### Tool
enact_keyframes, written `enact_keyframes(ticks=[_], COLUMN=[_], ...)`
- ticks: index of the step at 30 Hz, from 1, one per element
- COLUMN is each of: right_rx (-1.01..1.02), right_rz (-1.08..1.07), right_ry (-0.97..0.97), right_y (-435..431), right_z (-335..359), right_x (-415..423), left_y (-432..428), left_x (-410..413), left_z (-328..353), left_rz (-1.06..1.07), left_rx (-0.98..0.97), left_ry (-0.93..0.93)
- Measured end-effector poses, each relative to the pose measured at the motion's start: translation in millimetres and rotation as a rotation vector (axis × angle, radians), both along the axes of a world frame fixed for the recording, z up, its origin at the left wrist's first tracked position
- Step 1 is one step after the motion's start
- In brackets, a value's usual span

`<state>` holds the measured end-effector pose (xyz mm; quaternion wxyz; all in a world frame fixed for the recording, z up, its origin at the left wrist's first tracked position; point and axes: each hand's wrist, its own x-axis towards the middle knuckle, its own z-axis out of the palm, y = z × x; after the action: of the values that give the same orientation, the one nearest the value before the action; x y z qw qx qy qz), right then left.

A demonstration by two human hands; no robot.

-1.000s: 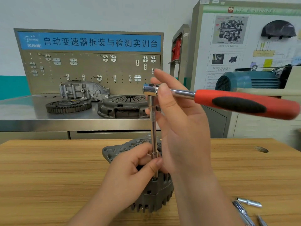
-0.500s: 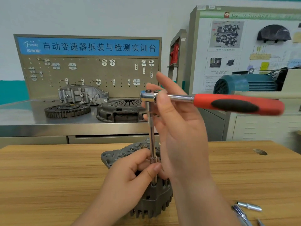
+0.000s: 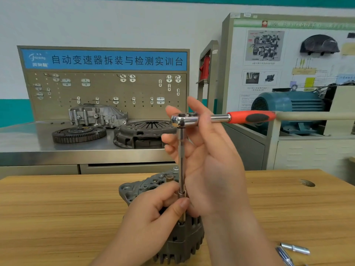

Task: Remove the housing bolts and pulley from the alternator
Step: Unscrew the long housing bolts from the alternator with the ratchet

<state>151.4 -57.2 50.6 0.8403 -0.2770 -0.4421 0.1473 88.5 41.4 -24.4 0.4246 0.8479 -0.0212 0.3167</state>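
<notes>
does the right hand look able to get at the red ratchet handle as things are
Probably yes. The right hand sits open at the ratchet head, and the red handle juts out to the right in free air. The left hand pinches the extension bar low down, out of the way.

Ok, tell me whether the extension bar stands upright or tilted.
Upright. The extension bar runs straight down from the ratchet head to the alternator, with the red handle level.

Wooden table [image 3: 57, 217], pale grain running left to right, dark knot [image 3: 307, 182] at far right. Standing near centre: grey alternator [image 3: 184, 244]. Lying at near right: small silver metal pieces [image 3: 295, 249]. Beyond, steel bench [image 3: 23, 143] bearing toothed flywheel [image 3: 78, 134], clutch cover [image 3: 142, 135], cast housing [image 3: 96, 115].
</notes>
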Motion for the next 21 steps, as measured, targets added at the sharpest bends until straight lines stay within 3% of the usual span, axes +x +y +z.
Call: enact_keyframes(ticks=[6,15,21], right_rx=[-0.032,-0.030,-0.046], right_rz=[-0.300,0.014,-0.226], right_ry=[-0.203,0.008,-0.150], right_y=[4.6,0.9,3.2], right_z=[-4.1,-0.6,-4.1], right_x=[-3.5,-1.2,-1.9], left_y=[0.9,-0.4,-1.5], left_x=[2.8,-0.8,1.4], left_z=[-4.2,-1.3,-2.8], left_rz=[0.015,0.027,0.048], left_rx=[-0.069,0.010,-0.021], left_ry=[0.004,0.000,0.012])
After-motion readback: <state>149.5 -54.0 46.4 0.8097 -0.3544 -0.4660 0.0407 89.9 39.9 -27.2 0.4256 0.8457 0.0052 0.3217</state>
